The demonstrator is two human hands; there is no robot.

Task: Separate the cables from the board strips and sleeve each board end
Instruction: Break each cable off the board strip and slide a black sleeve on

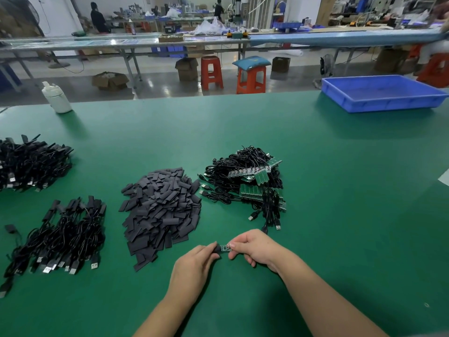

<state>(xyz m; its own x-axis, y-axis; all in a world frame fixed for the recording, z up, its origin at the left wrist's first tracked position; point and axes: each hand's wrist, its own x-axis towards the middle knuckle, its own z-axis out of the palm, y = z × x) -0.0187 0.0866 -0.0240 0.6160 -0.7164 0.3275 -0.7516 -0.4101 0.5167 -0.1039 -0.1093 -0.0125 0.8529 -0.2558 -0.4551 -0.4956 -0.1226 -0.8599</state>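
Note:
My left hand (196, 261) pinches a black sleeve (217, 249) that sits over one end of a small green board (226, 248). My right hand (255, 246) pinches the board's other end; its cable is hidden under that hand. Both hands hover just above the green table (340, 190), near its front. Behind them lies a heap of loose black sleeves (160, 212). To the right of that heap is a tangle of black USB cables joined to green board strips (252, 183).
Two piles of black cables with sleeved ends lie at the left (63, 237) and far left (29, 161). A blue tray (379, 93) stands at the back right, a white bottle (57, 97) at the back left. Stools and benches stand beyond the table.

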